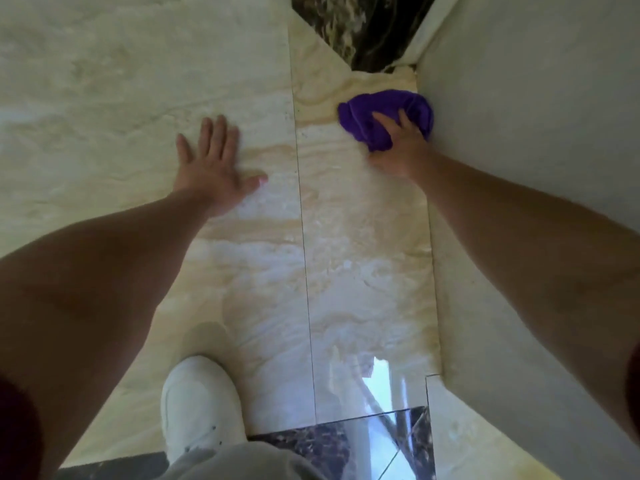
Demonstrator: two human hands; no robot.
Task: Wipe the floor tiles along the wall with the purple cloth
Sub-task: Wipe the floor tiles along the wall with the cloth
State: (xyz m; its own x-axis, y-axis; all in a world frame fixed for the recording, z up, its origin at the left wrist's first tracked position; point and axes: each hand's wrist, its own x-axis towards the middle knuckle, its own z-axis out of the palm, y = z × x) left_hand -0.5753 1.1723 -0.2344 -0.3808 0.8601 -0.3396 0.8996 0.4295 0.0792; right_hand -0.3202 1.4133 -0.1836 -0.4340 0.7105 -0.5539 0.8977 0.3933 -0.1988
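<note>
A bunched purple cloth (381, 112) lies on the glossy cream marble floor tiles (360, 220), pressed up against the white wall (519, 116) on the right. My right hand (398, 147) rests on top of the cloth with its fingers gripping into the fabric. Flat on a wider tile to the left sits my left hand (211, 168), fingers spread, palm down, holding nothing.
A dark brown marble border strip (363, 29) runs at the far end beyond the cloth, and another dark strip (311, 445) lies near my white shoe (201, 403). A cream skirting (436, 289) lines the wall's base. Grey trouser fabric shows at the bottom.
</note>
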